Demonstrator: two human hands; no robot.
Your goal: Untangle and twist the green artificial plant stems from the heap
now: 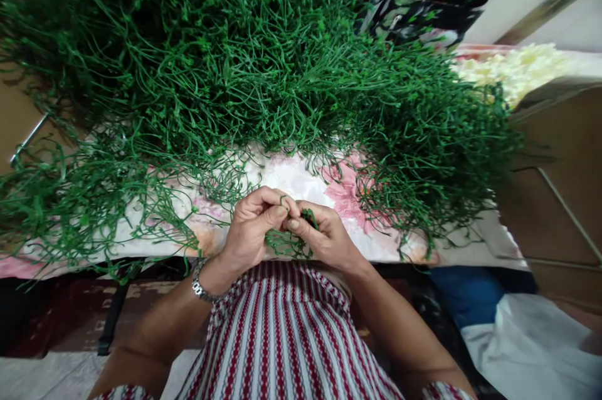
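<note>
My left hand (254, 224), with a metal watch on its wrist, is closed, thumb and forefinger pinching a thin green stem near the front edge of the flowered cloth (291, 177). Touching it at the fingertips, my right hand (327, 234) is closed round a small bunch of green plastic stems (289, 243), which hangs below the fingers. Beyond both hands lies a large heap of green artificial stems (244, 68), spread across the cloth. Looser stems (113, 199) lie to the left of my hands.
Cardboard boxes stand at the right (564, 187) and far left (14, 105). Pale yellow flowers (522, 71) lie at the back right, near a black handbag (423, 17). A white plastic bag (540, 343) is at the lower right, below the table's level.
</note>
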